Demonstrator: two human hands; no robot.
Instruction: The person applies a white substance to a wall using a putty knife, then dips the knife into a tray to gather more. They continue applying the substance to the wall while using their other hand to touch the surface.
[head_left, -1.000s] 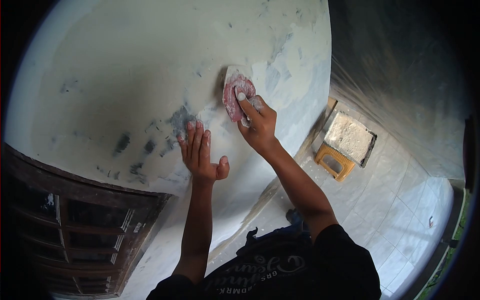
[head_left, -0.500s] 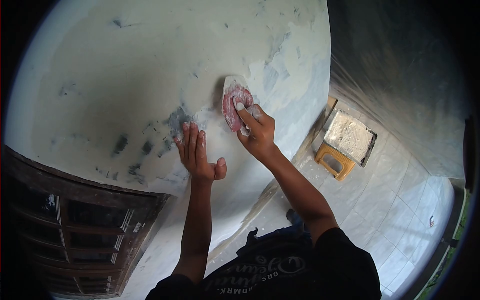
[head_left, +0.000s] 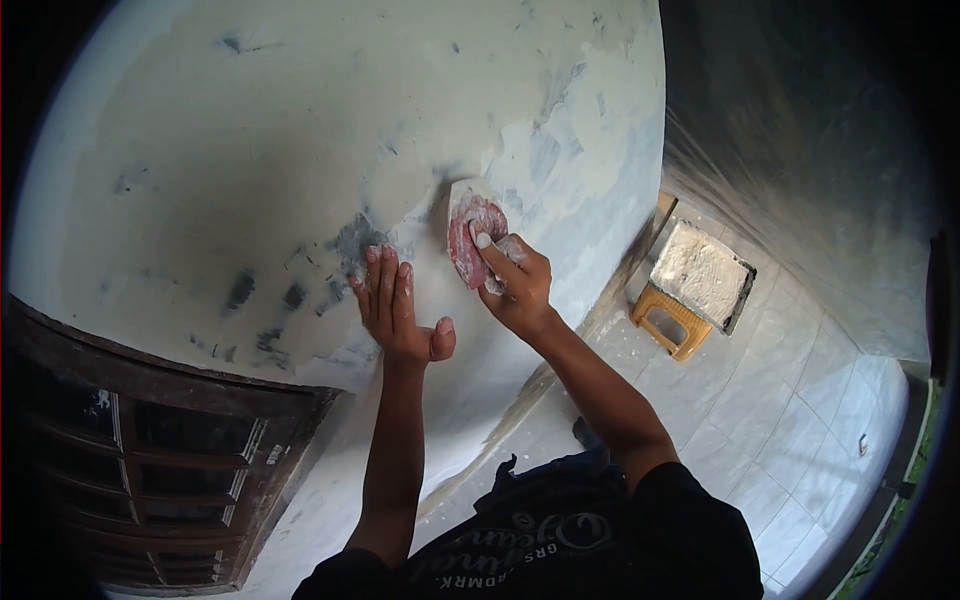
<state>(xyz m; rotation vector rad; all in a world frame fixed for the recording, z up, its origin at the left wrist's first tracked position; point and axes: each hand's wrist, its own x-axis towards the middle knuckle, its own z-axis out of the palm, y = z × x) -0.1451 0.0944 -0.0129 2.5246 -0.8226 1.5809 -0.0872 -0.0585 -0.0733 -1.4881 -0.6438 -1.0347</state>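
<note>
My right hand (head_left: pixel 521 288) is wrapped round a red putty scraper (head_left: pixel 477 230) smeared with white putty, the thumb lying along its back. Its pale blade end lies against the wall (head_left: pixel 250 150), which is coated in off-white filler with dark grey patches showing through. Left of the scraper, my left hand (head_left: pixel 398 315) rests flat on the wall, fingers stretched and thumb out to the side, with nothing in it. White smears mark the fingers of both hands. A dark grey bare patch (head_left: pixel 357 240) shows just beyond the left fingertips.
A brown wooden window frame (head_left: pixel 185 385) with dark panes is set in the wall at lower left. On the tiled floor (head_left: pixel 745 400) at right, a tray of white putty (head_left: pixel 700 270) sits on a yellow stool (head_left: pixel 665 325). Plastic sheeting (head_left: pixel 800 170) hangs beyond.
My right hand has drawn the scraper a short way down the view along the wall, uncovering a dark smudge above it. My left hand has stayed in place.
</note>
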